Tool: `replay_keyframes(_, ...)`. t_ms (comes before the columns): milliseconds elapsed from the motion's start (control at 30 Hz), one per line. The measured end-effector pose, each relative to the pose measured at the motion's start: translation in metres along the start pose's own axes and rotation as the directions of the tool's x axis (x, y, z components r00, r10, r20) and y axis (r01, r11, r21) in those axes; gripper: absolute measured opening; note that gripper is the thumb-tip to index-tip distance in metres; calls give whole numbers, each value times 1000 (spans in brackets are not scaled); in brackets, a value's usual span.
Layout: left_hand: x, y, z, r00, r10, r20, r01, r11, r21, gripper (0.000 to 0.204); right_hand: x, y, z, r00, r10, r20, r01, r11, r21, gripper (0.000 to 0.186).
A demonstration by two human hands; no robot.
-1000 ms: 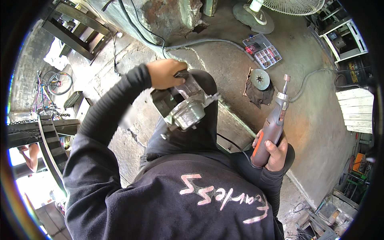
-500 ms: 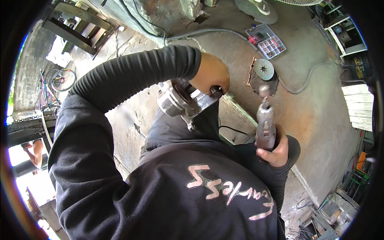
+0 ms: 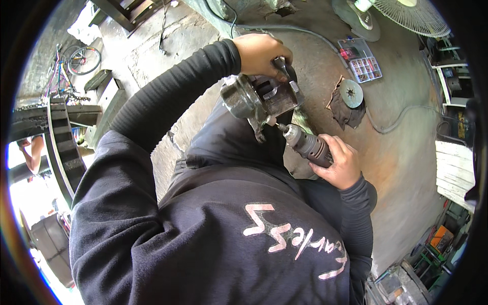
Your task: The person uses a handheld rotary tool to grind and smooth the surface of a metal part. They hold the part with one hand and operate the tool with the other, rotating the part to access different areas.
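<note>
A grey cast-metal part (image 3: pixel 241 99) with a round housing and a flat, slotted plate side rests on my thigh. My left hand (image 3: pixel 263 56) reaches over it from above, its fingers curled round the upper edge of the plate. A dark die grinder (image 3: pixel 309 145) is gripped in my right hand (image 3: pixel 339 161), its fingers wrapped round the body. The grinder's tip points up and left, at a small lug low on the casting. Whether the bit touches the metal I cannot tell.
On the floor to the right lie a compartment box (image 3: pixel 365 63) with small parts and a slotted disc (image 3: pixel 351 93) on a dark cloth (image 3: pixel 348 116). A fan (image 3: pixel 409 15) stands at the far right. A grey cable (image 3: pixel 300 30) crosses the floor. A bicycle (image 3: pixel 81 61) is at far left.
My right hand has brought the die grinder left and up to the casting, turning it from upright to slanted. The casting and my left hand appear slightly further right, as the view has shifted.
</note>
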State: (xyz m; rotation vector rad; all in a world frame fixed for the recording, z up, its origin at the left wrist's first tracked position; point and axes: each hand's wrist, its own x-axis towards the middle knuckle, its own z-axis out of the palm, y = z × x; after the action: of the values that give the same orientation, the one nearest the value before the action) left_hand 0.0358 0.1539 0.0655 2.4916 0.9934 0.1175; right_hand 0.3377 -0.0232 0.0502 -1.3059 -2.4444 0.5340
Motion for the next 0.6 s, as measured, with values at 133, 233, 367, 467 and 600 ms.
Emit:
replay_keyframes(133, 3, -33, 30, 981, 20, -193, -73, 959, -274, 47, 4, -2, 24, 999, 13, -42, -13, 1000, 13, 65)
replay_keyframes(233, 13, -51, 42, 987, 54, -154, -96, 955, -280, 46, 1, -8, 36, 996, 64, -66, -62, 998, 24, 63)
replay_keyframes(367, 25, -62, 51, 1000, 1, 0, 0, 868, -497, 52, -5, -18, 39, 989, 105, -100, -101, 994, 37, 63)
replay_keyframes(467, 31, -63, 56, 998, 6, 59, 28, 831, -556, 54, -8, -28, 38, 982, 163, -91, -159, 986, 49, 63)
replay_keyframes(600, 36, -64, 58, 996, 20, 83, 33, 806, -592, 53, -10, -40, 41, 974, 198, -111, -191, 979, 67, 63)
